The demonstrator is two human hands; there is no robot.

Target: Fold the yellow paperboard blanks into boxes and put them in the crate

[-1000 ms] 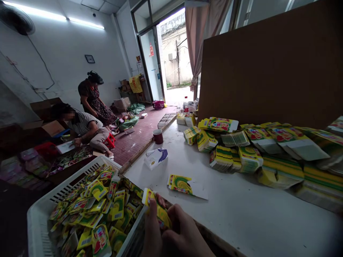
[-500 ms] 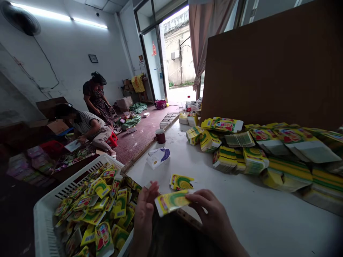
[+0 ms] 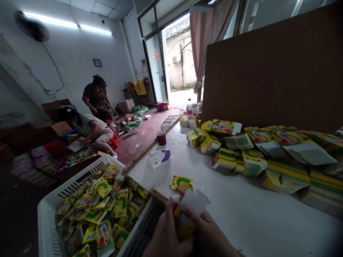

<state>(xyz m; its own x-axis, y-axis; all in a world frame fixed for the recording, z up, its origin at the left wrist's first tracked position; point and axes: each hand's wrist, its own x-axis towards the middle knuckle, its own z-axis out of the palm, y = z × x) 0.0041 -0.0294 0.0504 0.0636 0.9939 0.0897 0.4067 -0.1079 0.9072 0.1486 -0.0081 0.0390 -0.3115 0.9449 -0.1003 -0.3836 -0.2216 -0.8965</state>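
crate (image 3: 50, 214) of yellow packets at left, beside worktop (image 3: 241, 214) edge | left hand (image 3: 167, 232) raised, thumb up, fingers curled on carton (image 3: 191, 203) | right hand (image 3: 211, 233) alongside, fingers pinching the same carton, white side up, over the near worktop edge | flat carton (image 3: 182, 182) just beyond

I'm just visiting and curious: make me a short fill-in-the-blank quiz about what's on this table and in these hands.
1. Both hands hold one flat carton blank whose upturned side is plain ____.
2. The basket full of yellow packets is made of white ____.
3. The mug near the table edge is dark ____.
4. Behind the stacks of flat cartons leans a big sheet of brown ____.

Missing words: white; plastic; red; cardboard
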